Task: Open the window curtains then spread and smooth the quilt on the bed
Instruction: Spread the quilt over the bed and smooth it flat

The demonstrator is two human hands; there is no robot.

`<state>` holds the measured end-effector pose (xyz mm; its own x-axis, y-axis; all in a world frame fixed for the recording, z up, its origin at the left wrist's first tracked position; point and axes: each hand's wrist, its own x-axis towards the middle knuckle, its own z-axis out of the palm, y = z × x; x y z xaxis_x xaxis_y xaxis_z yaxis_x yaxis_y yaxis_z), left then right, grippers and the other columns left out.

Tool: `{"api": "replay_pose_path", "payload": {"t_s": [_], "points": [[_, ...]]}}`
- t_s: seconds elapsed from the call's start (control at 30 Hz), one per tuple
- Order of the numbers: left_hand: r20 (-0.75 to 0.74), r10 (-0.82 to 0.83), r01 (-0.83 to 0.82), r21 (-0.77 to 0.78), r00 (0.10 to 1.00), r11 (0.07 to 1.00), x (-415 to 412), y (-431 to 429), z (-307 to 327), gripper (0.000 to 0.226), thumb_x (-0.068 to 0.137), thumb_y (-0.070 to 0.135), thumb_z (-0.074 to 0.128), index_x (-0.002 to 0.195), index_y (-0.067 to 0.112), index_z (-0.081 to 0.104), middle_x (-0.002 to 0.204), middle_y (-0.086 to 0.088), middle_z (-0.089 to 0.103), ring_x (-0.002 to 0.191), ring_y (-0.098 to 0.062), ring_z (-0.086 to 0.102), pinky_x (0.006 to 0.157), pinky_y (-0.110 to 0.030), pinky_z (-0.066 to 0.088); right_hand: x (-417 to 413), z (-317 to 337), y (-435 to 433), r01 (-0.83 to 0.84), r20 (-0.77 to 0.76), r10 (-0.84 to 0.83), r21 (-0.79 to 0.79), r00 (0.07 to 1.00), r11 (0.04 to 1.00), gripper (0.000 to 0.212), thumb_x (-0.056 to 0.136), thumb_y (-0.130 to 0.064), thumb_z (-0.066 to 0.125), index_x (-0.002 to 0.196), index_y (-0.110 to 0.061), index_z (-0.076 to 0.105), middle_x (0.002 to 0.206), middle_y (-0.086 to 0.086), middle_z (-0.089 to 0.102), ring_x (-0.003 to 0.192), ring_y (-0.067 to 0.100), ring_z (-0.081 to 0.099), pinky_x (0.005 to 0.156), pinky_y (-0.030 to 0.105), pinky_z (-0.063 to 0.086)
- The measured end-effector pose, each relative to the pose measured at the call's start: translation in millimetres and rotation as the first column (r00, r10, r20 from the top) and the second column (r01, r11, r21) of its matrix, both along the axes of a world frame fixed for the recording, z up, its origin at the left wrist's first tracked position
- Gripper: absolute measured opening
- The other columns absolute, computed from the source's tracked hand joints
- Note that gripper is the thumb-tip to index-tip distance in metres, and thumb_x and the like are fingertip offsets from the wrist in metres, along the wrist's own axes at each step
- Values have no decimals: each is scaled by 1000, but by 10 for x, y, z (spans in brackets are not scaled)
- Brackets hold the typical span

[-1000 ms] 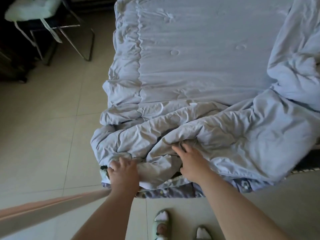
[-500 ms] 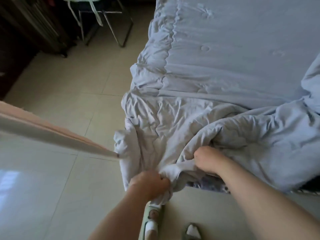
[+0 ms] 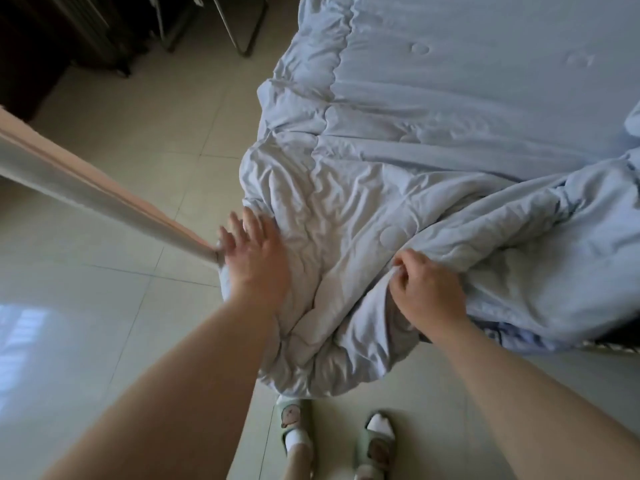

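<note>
Head view. A tiled floor (image 3: 104, 209) fills the left half. Chair legs (image 3: 239, 29) and dark furniture (image 3: 41, 46) stand at the far left. A pale, pink-edged band (image 3: 86, 181), of unclear nature, runs diagonally from the left edge toward the near-left corner of the bed (image 3: 613, 342). No window or curtain can be identified, so that step cannot be checked here; a bright patch on the floor at the near left is the only hint of daylight. The quilt (image 3: 450, 150), pale blue, covers the bed. Its far part lies fairly flat and its near part is creased. Its near-left corner hangs over the edge toward the floor, and a thick fold is heaped at the right. A strip of patterned sheet (image 3: 498, 336) shows beneath the near edge. The left hand (image 3: 254, 251) rests palm down on the near-left corner, fingers straight and spread, gripping nothing. The right hand (image 3: 427, 289) is curled, pinching a fold of quilt between thumb and fingers. Two slippers (image 3: 294, 420) stand on the floor just near of the hanging corner. Judged step: spreading, with smoothing not yet begun. The next move probably calls for the right hand to draw the heaped fold rightward while the left anchors the corner, then for flat strokes over the creases. Too hard a pull could drag the corner askew.
</note>
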<state>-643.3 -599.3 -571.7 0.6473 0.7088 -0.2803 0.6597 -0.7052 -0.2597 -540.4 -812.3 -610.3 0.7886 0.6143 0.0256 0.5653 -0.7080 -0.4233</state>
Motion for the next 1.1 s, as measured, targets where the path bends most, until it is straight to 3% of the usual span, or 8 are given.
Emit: {"api": "replay_pose_path", "payload": {"t_s": [0.1,0.27,0.43,0.57,0.7,0.77,0.9,1.1], "points": [[-222,-5,27,97,975,995,-82,204,-26,43,93,18,33,132,5,42,130,-11,54,116,-29,54,97,-42,34,130,-18,43,-65,2,67,-219,998,974,33,78,-32,55,108,-19,64,109,7,56,102,28,52,92,40,41],[-419,-95,196,204,903,959,-298,297,-98,33,93,21,41,123,12,51,113,-2,60,102,-21,57,85,-36,36,-84,-65,100,-293,-183,229,-549,956,783,60,74,-60,48,126,-31,52,131,4,49,131,27,33,114,50,4],[-577,-25,112,115,816,987,-261,378,-110,28,94,21,46,120,18,58,112,0,63,105,-20,57,96,-38,36,-150,-37,130,-357,-243,262,-602,934,715,76,76,-56,54,142,-28,27,126,7,49,115,28,49,103,39,29],[-482,68,-46,58,874,997,-106,370,-135,33,95,19,46,126,15,52,115,-2,62,105,-23,59,95,-38,39,-52,-35,184,-325,-350,153,-507,924,798,84,82,-55,53,147,-32,4,136,12,40,112,34,54,94,43,41],[-341,64,-99,-88,938,991,-63,318,-276,62,92,14,48,144,21,15,141,-12,42,114,-37,56,92,-48,40,-47,-125,263,-248,-356,100,-399,929,883,82,82,-60,51,145,-35,5,143,11,23,110,33,56,89,41,44],[-388,15,-52,-84,922,995,-64,339,-365,54,94,15,45,144,23,26,145,-12,35,115,-36,54,86,-45,42,-49,-171,302,-240,-382,79,-394,921,887,76,81,-60,52,142,-37,13,150,9,12,113,34,55,91,41,43],[-589,88,-71,51,804,996,-72,559,-455,31,92,16,49,119,15,64,118,-5,64,102,-25,64,72,-35,50,-15,-225,374,-363,-472,127,-452,872,815,52,83,-53,51,128,-30,37,150,7,15,115,34,52,92,43,42],[-700,160,-44,181,696,983,90,674,-515,52,92,32,41,142,15,42,145,-14,40,132,-38,37,108,-58,27,357,-253,115,7,52,-4,-69,999,998,26,84,-23,41,95,-13,62,100,10,56,75,33,59,65,39,49]]}}
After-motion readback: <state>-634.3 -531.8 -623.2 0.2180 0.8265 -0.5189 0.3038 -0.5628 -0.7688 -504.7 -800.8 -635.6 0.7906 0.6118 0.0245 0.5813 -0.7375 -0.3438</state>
